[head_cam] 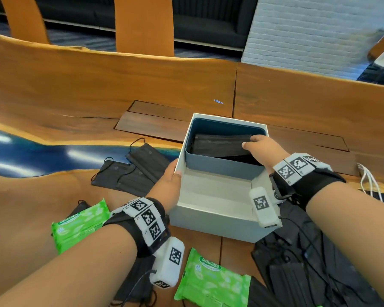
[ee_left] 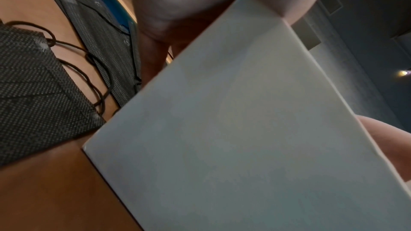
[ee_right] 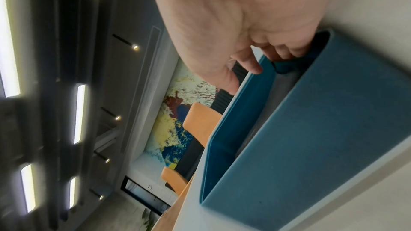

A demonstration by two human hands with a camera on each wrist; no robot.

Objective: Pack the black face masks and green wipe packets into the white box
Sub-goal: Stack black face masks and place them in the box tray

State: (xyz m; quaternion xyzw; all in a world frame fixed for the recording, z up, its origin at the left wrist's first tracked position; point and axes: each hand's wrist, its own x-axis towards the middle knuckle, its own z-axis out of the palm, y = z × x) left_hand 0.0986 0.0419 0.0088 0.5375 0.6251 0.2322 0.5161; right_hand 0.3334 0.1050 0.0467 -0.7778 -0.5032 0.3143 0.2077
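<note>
— What sits in the white box (head_cam: 217,216)?

— A blue inner tray (head_cam: 222,167) fills its far half. A stack of black face masks (head_cam: 217,145) lies inside that tray. The near half of the box shows only its pale floor.

— And the hands?

— The right hand (head_cam: 262,149) reaches into the tray at its right end, thumb on top of the stack and fingers curled down beside it; it grips the masks. The left hand (head_cam: 171,180) clasps the box's left wall, thumb over the rim, fingers outside against the side.

— What is outside the box?

— Three loose black masks (head_cam: 131,173) lie overlapping on the wooden table (head_cam: 98,85), just left of the box. A dark heap of more masks (head_cam: 308,262) lies at the box's near right corner. One green wipe packet (head_cam: 80,224) lies near the left wrist, another green packet (head_cam: 211,282) in front of the box. Both are on the table, apart from the box.
</note>
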